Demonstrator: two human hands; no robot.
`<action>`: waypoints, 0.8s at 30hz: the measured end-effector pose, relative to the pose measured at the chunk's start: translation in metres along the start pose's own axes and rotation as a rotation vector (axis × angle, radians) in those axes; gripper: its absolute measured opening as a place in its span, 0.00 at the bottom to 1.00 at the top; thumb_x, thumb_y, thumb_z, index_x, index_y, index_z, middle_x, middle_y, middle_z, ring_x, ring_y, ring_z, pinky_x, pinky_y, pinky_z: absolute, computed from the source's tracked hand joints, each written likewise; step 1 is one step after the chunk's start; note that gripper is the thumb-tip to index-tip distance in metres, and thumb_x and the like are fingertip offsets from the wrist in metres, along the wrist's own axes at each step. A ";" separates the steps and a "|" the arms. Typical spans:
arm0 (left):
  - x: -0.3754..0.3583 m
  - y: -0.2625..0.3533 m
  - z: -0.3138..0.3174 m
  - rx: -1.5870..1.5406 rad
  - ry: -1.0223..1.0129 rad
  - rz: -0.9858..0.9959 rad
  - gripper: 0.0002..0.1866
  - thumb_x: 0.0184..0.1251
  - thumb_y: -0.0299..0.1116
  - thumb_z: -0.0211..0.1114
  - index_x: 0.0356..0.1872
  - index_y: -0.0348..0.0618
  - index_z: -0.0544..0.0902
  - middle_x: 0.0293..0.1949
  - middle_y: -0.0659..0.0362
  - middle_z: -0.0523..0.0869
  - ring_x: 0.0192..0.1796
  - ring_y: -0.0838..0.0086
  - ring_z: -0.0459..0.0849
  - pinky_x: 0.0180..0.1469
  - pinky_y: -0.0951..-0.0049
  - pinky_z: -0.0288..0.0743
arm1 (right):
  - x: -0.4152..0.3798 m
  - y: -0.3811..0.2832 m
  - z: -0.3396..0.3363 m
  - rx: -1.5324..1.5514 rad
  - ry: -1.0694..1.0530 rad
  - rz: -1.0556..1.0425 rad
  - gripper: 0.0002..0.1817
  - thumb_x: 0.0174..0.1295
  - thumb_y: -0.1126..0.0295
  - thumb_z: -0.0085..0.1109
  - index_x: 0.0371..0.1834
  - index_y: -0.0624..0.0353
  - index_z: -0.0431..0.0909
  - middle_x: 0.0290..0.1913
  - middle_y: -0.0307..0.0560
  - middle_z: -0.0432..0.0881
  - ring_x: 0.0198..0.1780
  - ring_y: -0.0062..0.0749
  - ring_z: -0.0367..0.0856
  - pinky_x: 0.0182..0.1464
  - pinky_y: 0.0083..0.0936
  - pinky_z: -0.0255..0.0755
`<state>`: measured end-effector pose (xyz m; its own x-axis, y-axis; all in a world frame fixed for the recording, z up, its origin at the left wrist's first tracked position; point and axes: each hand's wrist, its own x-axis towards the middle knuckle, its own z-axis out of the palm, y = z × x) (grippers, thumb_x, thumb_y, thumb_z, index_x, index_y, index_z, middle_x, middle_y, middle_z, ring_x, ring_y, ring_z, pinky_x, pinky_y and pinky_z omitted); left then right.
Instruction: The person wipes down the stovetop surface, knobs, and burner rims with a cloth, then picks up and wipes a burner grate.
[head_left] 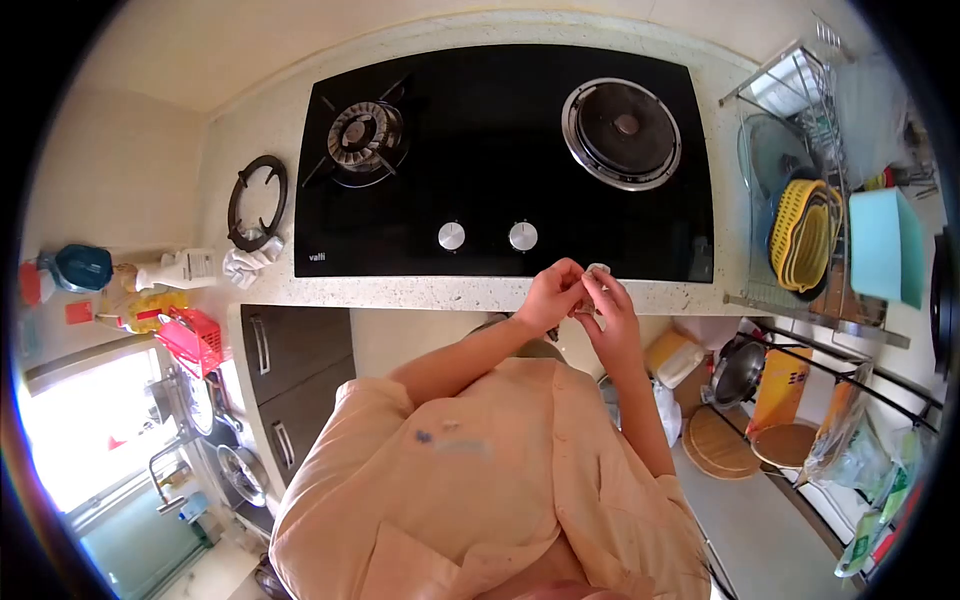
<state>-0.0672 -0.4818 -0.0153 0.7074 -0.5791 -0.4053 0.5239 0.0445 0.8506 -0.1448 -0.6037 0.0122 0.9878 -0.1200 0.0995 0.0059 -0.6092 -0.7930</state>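
Observation:
My left hand (553,298) and my right hand (611,303) meet at the front edge of the black glass cooktop (470,130). Between their fingertips is a small whitish crumpled piece (598,268), cloth or paper by its look, mostly hidden by the fingers. Both hands are closed on it, thumbs and fingers pinched together. Behind them, two silver knobs (451,236) sit on the glass. A gas burner (362,137) is at the left of the cooktop, and a round hot plate (624,128) with a metal ring is at the right.
A black pan support (258,203) lies left of the cooktop beside a crumpled white cloth (253,262). On the right stands a wire dish rack (790,290) with yellow baskets (803,235). A red basket (190,342) is at the left; a wooden board (722,442) is at the lower right.

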 end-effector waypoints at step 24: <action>-0.089 -0.001 -0.162 -0.116 0.565 0.067 0.11 0.68 0.26 0.58 0.49 0.40 0.78 0.26 0.68 0.76 0.27 0.88 0.71 0.30 0.86 0.66 | 0.179 0.059 0.032 -0.401 -0.353 -0.379 0.05 0.51 0.75 0.59 0.31 0.53 0.80 0.35 0.43 0.76 0.34 0.44 0.77 0.36 0.35 0.72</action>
<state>-0.0540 -0.2990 -0.0345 0.8675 -0.0489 -0.4950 0.4954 0.1738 0.8511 0.0374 -0.6359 -0.0357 0.9207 0.3839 0.0706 0.3730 -0.8117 -0.4494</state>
